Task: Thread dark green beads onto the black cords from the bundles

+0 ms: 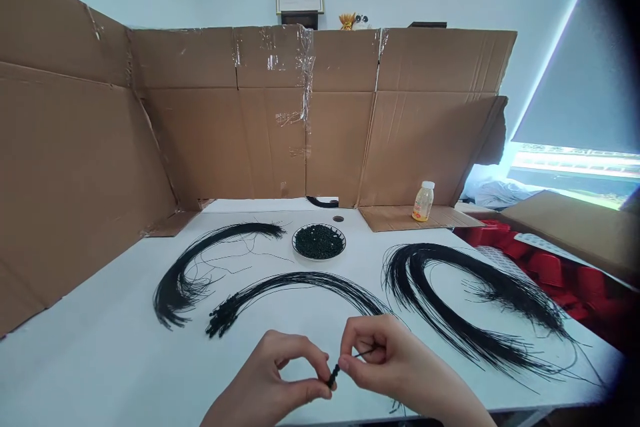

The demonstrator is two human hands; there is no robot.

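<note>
My left hand (pixel 280 373) pinches a small dark, bead-like piece (pixel 333 375) between thumb and fingers near the table's front edge. Close beside it, my right hand (pixel 393 357) has a thin black cord (pixel 365 352) in its fingertips, and the cord leads toward that piece. Whether the piece is threaded on the cord or knotted cannot be made out. Just beyond my hands lies a curved bundle of black cords (pixel 310 278); dark pieces (pixel 223 317) cluster at its left end. Farther back stands a round dish (pixel 294 248) filled with small dark-green pieces (pixel 320 240).
Loose black cord bundles lie at left (pixel 173 287) and right (pixel 450 320) on the white table (pixel 125 347). Cardboard walls (pixel 270 140) enclose the back and left. A small white-capped bottle (pixel 423 201) stands at back right; red items (pixel 545 270) are beyond the right edge.
</note>
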